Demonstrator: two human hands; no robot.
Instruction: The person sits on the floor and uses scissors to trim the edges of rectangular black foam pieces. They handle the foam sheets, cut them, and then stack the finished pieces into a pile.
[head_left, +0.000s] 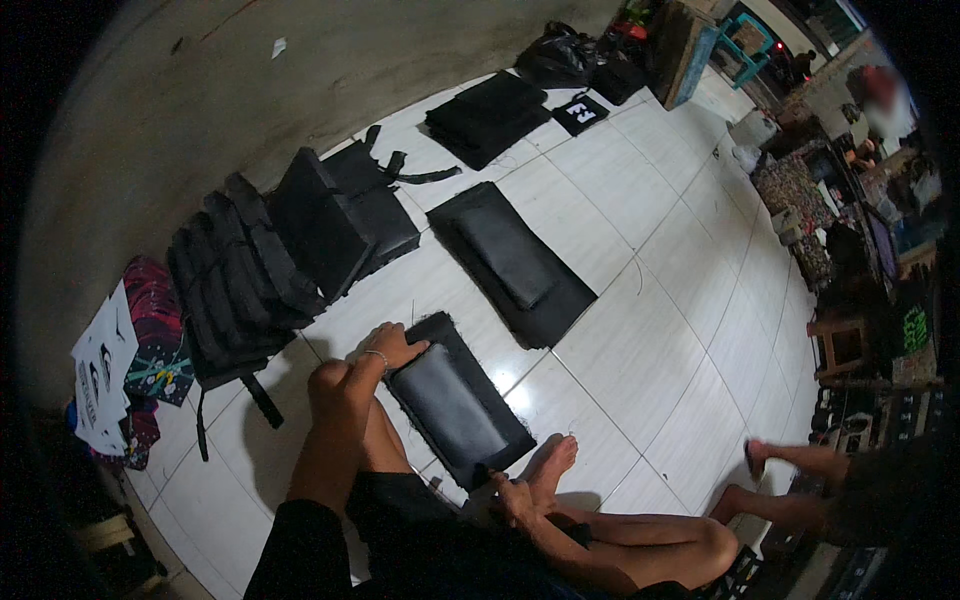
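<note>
A black leather-look panel (455, 395) with a raised padded middle and frayed edges lies on the tiles in front of me. My left hand (398, 345), with a bracelet at its wrist, grips the upper left edge of this panel, its fingertips over the border. At the panel's near end is my right hand (513, 498), closed, with its fingertips against the dark border. Whatever is between those fingers is too dark to make out. Just beyond lies a second padded black panel (505, 255), larger and touched by neither hand.
Black bag pieces (235, 270) stand stacked by the wall at left, beside printed white sheets (103, 370). Folded black fabric (487, 118) and a black plastic bag (555, 57) lie farther back. Another person's legs (780, 495) show at right, near a wooden stool (840, 347).
</note>
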